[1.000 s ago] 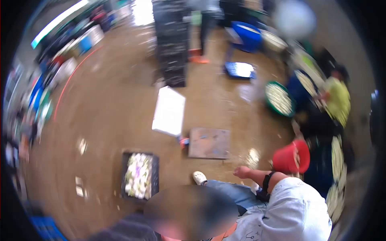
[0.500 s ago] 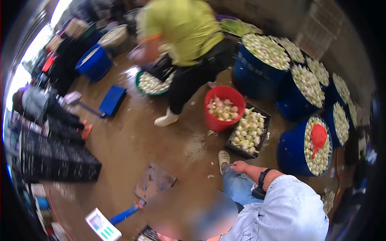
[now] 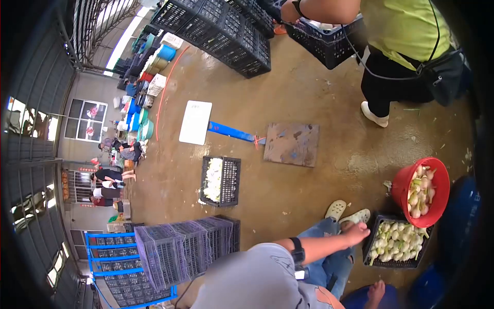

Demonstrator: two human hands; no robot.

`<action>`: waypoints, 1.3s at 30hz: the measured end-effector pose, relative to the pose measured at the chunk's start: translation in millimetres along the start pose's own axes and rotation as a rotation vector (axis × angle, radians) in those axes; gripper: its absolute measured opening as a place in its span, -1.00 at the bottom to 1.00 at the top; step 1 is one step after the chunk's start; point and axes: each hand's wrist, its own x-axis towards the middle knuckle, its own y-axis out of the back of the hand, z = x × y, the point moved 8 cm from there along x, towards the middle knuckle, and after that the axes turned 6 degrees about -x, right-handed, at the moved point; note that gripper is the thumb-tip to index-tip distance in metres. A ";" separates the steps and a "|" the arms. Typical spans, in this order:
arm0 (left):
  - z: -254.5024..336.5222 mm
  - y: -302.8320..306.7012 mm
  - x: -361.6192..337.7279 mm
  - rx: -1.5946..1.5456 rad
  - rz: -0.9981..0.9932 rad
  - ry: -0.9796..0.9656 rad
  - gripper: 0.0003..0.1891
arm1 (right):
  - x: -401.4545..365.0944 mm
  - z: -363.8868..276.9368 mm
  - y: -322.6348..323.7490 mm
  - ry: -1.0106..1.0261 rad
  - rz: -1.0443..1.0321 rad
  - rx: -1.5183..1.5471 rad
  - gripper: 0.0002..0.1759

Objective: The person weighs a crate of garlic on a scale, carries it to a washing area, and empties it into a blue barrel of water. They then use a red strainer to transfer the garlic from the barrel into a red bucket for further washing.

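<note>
My left hand (image 3: 356, 234) hangs in front of my jeans, beside my pale clogs (image 3: 337, 210). Its fingers look curled, and nothing shows in them. Lower in the view, my right hand (image 3: 376, 293) is over a blue round surface (image 3: 368, 299), with fingers loosely curled and nothing visible in them. Closest to my hands is a black crate (image 3: 368, 246) heaped with white bulbs on green stems (image 3: 396, 241). Against it stands a red bucket (image 3: 404, 188) with pinkish-white bulbs (image 3: 420, 193).
A floor scale (image 3: 290, 144) lies in the middle of the wet floor. A crate of bulbs (image 3: 234, 180) stands near it. Stacked crates (image 3: 185, 247) rise at the lower left, others (image 3: 221, 36) at the top. A person in yellow-green (image 3: 406, 31) handles a black crate (image 3: 327, 49).
My view has swung to the left, and the red bucket now appears at the right edge. The person in yellow-green has moved from the green basin to a black crate. My right hand has left my knee.
</note>
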 end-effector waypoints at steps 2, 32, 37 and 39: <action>-16.9 -13.9 3.5 0.053 0.045 -0.006 -0.63 | -11.7 4.0 18.7 -0.036 -0.023 -0.094 -0.63; -317.1 -149.5 219.3 0.065 0.649 0.037 -0.66 | 442.1 -171.4 173.2 0.319 0.363 -0.614 -0.32; -314.0 -131.6 223.4 0.100 0.659 0.133 -0.65 | 410.0 -184.9 165.0 0.375 0.494 -0.668 -0.22; -312.6 -115.1 220.7 0.050 0.567 0.204 -0.68 | 374.0 -176.8 165.4 0.359 0.483 -0.552 -0.24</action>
